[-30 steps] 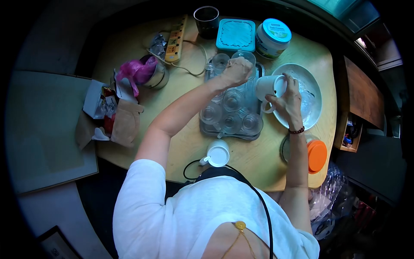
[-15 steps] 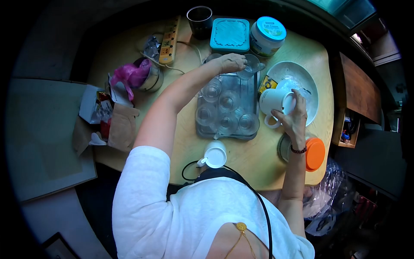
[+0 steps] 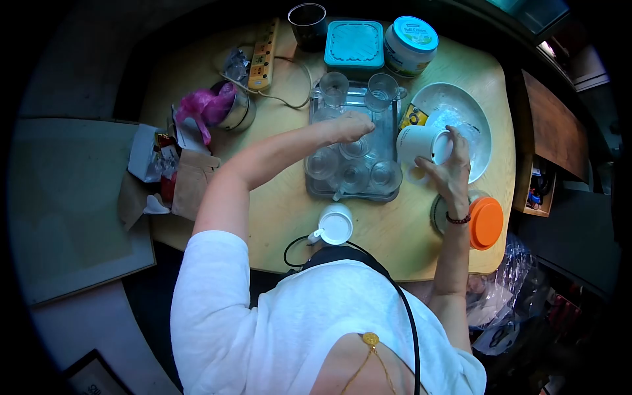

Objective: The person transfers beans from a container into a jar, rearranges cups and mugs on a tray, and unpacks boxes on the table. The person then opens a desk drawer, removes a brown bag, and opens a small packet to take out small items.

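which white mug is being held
The white mug in the right hand; the other white mug sits on the table, with no hand touching it.

Cups look like smooth glass, held mug is glossy, tray kinda shiny, table smooth wood.

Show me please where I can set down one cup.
Bare wooden tabletop lies between the standing white mug and the orange-lidded clear jar, and left of the grey rectangular tray, partly beneath the left forearm. That tray is crowded with transparent cups.
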### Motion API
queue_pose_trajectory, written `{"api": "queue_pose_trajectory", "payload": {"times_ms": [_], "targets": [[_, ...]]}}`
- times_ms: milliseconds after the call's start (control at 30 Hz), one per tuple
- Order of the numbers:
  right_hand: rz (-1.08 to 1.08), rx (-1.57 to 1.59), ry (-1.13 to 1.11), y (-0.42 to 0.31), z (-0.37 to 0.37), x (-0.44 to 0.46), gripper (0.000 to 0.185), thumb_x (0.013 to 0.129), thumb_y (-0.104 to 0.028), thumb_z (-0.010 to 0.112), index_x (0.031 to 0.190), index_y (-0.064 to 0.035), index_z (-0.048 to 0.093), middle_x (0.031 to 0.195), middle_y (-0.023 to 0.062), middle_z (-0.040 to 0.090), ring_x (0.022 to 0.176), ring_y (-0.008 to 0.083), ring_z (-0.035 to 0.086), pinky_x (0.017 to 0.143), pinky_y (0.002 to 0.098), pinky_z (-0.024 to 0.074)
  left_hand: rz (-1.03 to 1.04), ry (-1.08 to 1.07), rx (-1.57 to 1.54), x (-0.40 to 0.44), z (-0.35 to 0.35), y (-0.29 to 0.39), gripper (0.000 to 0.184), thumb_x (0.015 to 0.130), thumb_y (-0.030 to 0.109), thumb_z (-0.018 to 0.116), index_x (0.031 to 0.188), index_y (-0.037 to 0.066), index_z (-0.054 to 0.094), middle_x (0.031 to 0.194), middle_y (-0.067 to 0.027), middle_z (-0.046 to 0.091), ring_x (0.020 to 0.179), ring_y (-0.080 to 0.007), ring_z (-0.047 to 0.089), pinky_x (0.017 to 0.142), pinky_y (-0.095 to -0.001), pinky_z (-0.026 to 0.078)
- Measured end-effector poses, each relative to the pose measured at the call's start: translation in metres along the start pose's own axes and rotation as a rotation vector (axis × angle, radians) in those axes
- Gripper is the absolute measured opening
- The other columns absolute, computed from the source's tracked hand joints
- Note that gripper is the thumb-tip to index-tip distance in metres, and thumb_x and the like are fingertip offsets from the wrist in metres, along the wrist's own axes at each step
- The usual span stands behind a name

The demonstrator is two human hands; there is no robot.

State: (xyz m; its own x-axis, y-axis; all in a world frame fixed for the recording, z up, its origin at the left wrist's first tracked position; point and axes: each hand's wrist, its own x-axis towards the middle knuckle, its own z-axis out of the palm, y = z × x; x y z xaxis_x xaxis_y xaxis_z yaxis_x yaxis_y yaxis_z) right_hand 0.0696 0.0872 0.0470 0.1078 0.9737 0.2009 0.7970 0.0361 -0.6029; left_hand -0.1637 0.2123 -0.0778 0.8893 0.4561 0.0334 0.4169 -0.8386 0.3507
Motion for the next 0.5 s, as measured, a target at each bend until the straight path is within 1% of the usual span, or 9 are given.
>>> {"api": "queue_pose_trajectory", "payload": {"times_ms": [33, 100, 133, 200, 233, 367, 400, 467, 500], "targets": [[0.008, 0.0, -0.001, -0.001, -0.002, -0.001, 0.081, 0.052, -0.017, 0.079, 0.123, -0.0033, 0.043, 0.106, 0.0155, 0.05, 0.099, 0.0306, 0.053, 0.084, 0.0377, 0.0463, 0.004, 0.002, 0.003, 0.001, 0.002, -0.003, 0.018, 0.073, 0.006, 0.055, 0.09, 0.003, 0.059, 0.084, -0.0179, 0.061, 0.082, -0.0351, 0.059, 0.069, -0.0436, 0.046], [0.018, -0.005, 0.0, -0.001, -0.006, -0.005, 0.082, 0.052, -0.017, 0.079, 0.124, -0.0033, 0.043, 0.106, 0.0154, 0.05, 0.099, 0.0304, 0.053, 0.084, 0.0377, 0.0463, -0.104, 0.104, -0.09, 0.004, 0.004, -0.006, 0.014, 0.074, 0.005, 0.052, 0.086, 0.004, 0.059, 0.083, -0.0171, 0.061, 0.081, -0.0353, 0.059, 0.069, -0.0423, 0.046], [0.02, 0.013, 0.012, -0.001, -0.008, -0.006, 0.082, 0.051, -0.017, 0.079, 0.123, -0.0035, 0.043, 0.106, 0.0155, 0.05, 0.099, 0.0306, 0.053, 0.085, 0.0378, 0.046, -0.098, 0.104, -0.089, 0.008, 0.003, -0.007, 0.014, 0.074, 0.005, 0.052, 0.086, 0.004, 0.059, 0.083, -0.0171, 0.061, 0.081, -0.0353, 0.059, 0.069, -0.0423, 0.046], [0.024, 0.03, 0.026, 0.001, -0.011, -0.009, 0.081, 0.051, -0.017, 0.079, 0.123, -0.0038, 0.044, 0.106, 0.0156, 0.051, 0.1, 0.0309, 0.053, 0.085, 0.0378, 0.0457, -0.147, 0.245, -0.08, 0.021, 0.001, -0.01, 0.015, 0.075, 0.005, 0.05, 0.086, 0.005, 0.06, 0.083, -0.0169, 0.061, 0.081, -0.0343, 0.059, 0.069, -0.0412, 0.046], [0.033, 0.027, 0.016, 0.002, -0.012, -0.009, 0.081, 0.051, -0.017, 0.079, 0.123, -0.0037, 0.044, 0.106, 0.0156, 0.051, 0.1, 0.031, 0.053, 0.086, 0.0379, 0.0454, -0.137, 0.283, -0.06, 0.027, -0.001, -0.012, 0.013, 0.075, 0.006, 0.051, 0.084, 0.004, 0.06, 0.082, -0.0161, 0.06, 0.079, -0.0337, 0.06, 0.068, -0.0413, 0.047], [0.058, 0.032, -0.013, 0.0, -0.013, -0.008, 0.081, 0.051, -0.016, 0.079, 0.123, -0.0033, 0.044, 0.107, 0.0156, 0.051, 0.101, 0.0311, 0.052, 0.087, 0.0379, 0.0444, -0.156, 0.278, 0.001, 0.048, 0.008, -0.027, 0.01, 0.075, 0.007, 0.052, 0.081, 0.005, 0.059, 0.081, -0.0153, 0.06, 0.077, -0.0342, 0.06, 0.067, -0.0425, 0.047], [0.057, 0.034, -0.016, 0.0, -0.011, -0.008, 0.081, 0.051, -0.016, 0.079, 0.123, -0.0033, 0.044, 0.107, 0.0156, 0.051, 0.101, 0.0311, 0.052, 0.087, 0.0379, 0.0444, -0.158, 0.308, 0.019, 0.05, 0.006, -0.025, 0.009, 0.075, 0.007, 0.052, 0.082, 0.005, 0.058, 0.081, -0.0151, 0.06, 0.077, -0.0343, 0.06, 0.066, -0.0425, 0.047], [-0.01, 0.041, 0.01, 0.001, -0.005, -0.007, 0.081, 0.05, -0.015, 0.079, 0.123, -0.0036, 0.044, 0.106, 0.0153, 0.05, 0.1, 0.031, 0.053, 0.086, 0.0376, 0.0454, -0.166, 0.332, 0.036, 0.051, 0.004, -0.019, 0.009, 0.075, 0.007, 0.053, 0.082, 0.004, 0.057, 0.08, -0.0149, 0.06, 0.076, -0.0344, 0.06, 0.065, -0.0425, 0.047], [-0.01, 0.044, 0.008, -0.002, -0.002, -0.006, 0.081, 0.05, -0.015, 0.079, 0.123, -0.0036, 0.044, 0.106, 0.0153, 0.05, 0.1, 0.031, 0.053, 0.086, 0.0376, 0.0454, -0.195, 0.358, 0.087, 0.052, 0.005, -0.018, 0.008, 0.076, 0.008, 0.054, 0.083, 0.004, 0.056, 0.08, -0.0149, 0.06, 0.076, -0.0341, 0.06, 0.065, -0.0422, 0.048]]}}
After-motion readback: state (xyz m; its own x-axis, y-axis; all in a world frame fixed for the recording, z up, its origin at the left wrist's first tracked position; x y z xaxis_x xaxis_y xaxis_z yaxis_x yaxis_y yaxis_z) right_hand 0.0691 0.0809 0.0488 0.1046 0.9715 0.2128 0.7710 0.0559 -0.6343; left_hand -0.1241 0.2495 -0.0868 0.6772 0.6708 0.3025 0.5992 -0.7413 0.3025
